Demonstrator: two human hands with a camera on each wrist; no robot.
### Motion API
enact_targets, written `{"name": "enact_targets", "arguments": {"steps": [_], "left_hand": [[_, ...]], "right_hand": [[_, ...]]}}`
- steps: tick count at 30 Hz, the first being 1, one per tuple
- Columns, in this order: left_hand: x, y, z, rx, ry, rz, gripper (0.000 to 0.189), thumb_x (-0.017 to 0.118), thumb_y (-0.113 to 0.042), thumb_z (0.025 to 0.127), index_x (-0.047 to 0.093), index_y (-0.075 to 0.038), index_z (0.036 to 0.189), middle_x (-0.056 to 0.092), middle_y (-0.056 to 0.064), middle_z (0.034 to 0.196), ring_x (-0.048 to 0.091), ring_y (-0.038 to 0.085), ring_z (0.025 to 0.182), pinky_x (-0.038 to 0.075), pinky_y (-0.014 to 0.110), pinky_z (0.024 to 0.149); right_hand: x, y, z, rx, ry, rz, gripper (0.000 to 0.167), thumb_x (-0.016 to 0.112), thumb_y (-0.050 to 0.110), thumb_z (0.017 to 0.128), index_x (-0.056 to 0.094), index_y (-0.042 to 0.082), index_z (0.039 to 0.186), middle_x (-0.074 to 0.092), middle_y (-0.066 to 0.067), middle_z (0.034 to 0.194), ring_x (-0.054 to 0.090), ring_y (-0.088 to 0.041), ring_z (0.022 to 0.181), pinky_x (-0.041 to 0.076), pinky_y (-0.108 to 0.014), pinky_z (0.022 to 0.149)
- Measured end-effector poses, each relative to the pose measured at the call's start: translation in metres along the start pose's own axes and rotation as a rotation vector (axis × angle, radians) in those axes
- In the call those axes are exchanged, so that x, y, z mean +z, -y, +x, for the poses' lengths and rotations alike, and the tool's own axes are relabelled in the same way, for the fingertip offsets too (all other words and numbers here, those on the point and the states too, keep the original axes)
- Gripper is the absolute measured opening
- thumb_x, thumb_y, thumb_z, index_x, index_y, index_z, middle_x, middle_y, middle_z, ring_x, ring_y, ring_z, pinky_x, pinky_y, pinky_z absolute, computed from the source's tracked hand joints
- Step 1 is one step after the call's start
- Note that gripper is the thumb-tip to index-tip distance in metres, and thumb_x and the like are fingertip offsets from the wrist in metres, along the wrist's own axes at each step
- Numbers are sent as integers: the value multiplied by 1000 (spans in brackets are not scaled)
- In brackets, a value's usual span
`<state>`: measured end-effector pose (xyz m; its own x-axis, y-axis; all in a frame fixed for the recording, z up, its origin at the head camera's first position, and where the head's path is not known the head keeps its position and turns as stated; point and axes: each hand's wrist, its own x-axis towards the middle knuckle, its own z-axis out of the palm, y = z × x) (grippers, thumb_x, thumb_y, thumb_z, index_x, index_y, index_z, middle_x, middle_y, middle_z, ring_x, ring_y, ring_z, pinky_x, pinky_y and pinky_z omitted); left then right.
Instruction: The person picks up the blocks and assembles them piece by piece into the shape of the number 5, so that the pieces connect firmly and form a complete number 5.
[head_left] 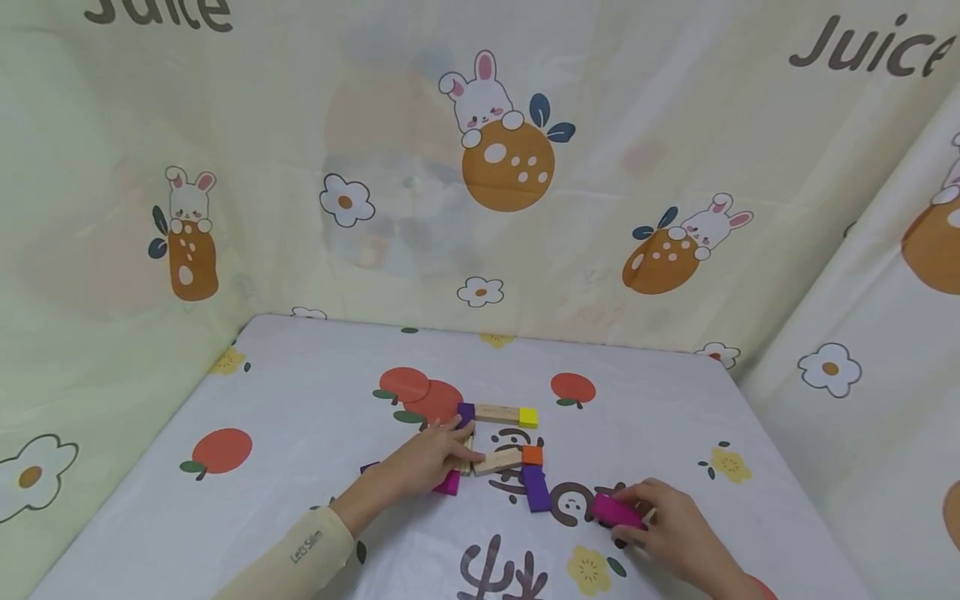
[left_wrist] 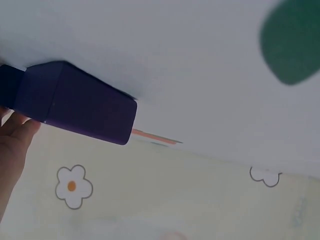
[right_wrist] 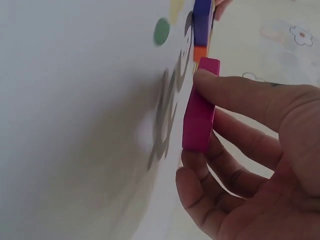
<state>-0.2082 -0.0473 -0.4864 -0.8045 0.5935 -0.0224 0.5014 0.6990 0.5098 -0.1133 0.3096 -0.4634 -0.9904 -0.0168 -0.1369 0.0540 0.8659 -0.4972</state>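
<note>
My right hand (head_left: 671, 521) pinches a magenta wooden block (head_left: 618, 512) between thumb and fingers, at the right of the layout. In the right wrist view this magenta block (right_wrist: 201, 107) appears close over the cloth, the thumb along its side. My left hand (head_left: 431, 458) reaches over the left part of the layout, fingertips at a dark purple block (head_left: 466, 412) and at the end of a plain wooden block (head_left: 498, 461). Another magenta block (head_left: 448, 483) is partly hidden under it. A dark purple block (left_wrist: 90, 105) looms large in the left wrist view.
An orange block (head_left: 532, 455) sits at the plain block's right end, above a purple block (head_left: 536, 488). Farther back, a plain block (head_left: 497, 413) meets a yellow block (head_left: 528, 417). A printed cloth covers the table (head_left: 300, 392); patterned curtains (head_left: 405, 250) stand behind and beside it.
</note>
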Motion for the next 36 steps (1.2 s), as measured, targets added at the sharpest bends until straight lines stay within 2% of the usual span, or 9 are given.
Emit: {"name": "enact_targets", "arguments": {"steps": [7, 11, 16, 21, 24, 28, 30, 36], "left_hand": [[1, 0, 0, -3, 1, 2, 36, 64, -10, 105, 76, -29, 133, 46, 7, 167, 30, 40, 162, 31, 63, 127], [0, 0, 0, -12, 7, -7, 36, 64, -10, 105, 75, -30, 133, 45, 6, 168, 29, 39, 163, 31, 65, 127], [-1, -1, 0, -12, 10, -8, 36, 63, -10, 105, 75, -29, 134, 45, 6, 168, 29, 40, 163, 30, 65, 127], [-1, -2, -1, -6, 7, -2, 35, 64, -10, 105, 75, -28, 133, 46, 7, 167, 30, 40, 162, 31, 63, 128], [-2, -2, -2, -6, 5, -2, 35, 64, -10, 105, 75, -28, 133, 46, 7, 167, 30, 40, 162, 31, 63, 128], [-4, -3, -3, -9, 5, 1, 35, 64, -11, 105, 75, -28, 134, 46, 7, 167, 30, 40, 162, 31, 64, 128], [-4, -4, -3, -13, 6, -1, 35, 64, -11, 105, 75, -28, 133, 46, 7, 167, 30, 40, 162, 31, 64, 128], [-3, -3, -3, -18, 6, -1, 35, 63, -11, 105, 75, -29, 133, 47, 7, 167, 32, 40, 162, 32, 63, 128]], "right_hand": [[3, 16, 2, -58, 97, 67, 41, 95, 20, 76, 80, 20, 114, 68, 4, 100, 58, -13, 87, 51, -19, 69], [6, 23, 4, -135, 168, 91, 38, 94, 25, 78, 79, 19, 113, 68, 4, 99, 59, -14, 89, 52, -20, 70], [13, 35, 7, -194, 207, 95, 35, 94, 29, 80, 79, 21, 110, 68, 6, 100, 61, -14, 93, 55, -21, 76], [20, 48, 7, -248, 246, 93, 32, 93, 27, 81, 78, 23, 109, 71, 4, 109, 61, -15, 94, 55, -21, 77], [26, 55, 8, -278, 268, 91, 30, 92, 26, 82, 79, 24, 109, 72, 3, 114, 62, -15, 97, 59, -26, 82], [31, 64, 9, -281, 298, 91, 29, 91, 26, 83, 79, 23, 110, 71, 4, 109, 62, -16, 98, 63, -37, 88], [33, 68, 9, -281, 308, 81, 29, 91, 27, 83, 80, 24, 110, 69, 5, 105, 60, -16, 97, 62, -36, 87], [40, 75, 10, -309, 313, 31, 28, 92, 30, 82, 80, 27, 107, 66, 11, 100, 56, -13, 94, 54, -22, 78]]}}
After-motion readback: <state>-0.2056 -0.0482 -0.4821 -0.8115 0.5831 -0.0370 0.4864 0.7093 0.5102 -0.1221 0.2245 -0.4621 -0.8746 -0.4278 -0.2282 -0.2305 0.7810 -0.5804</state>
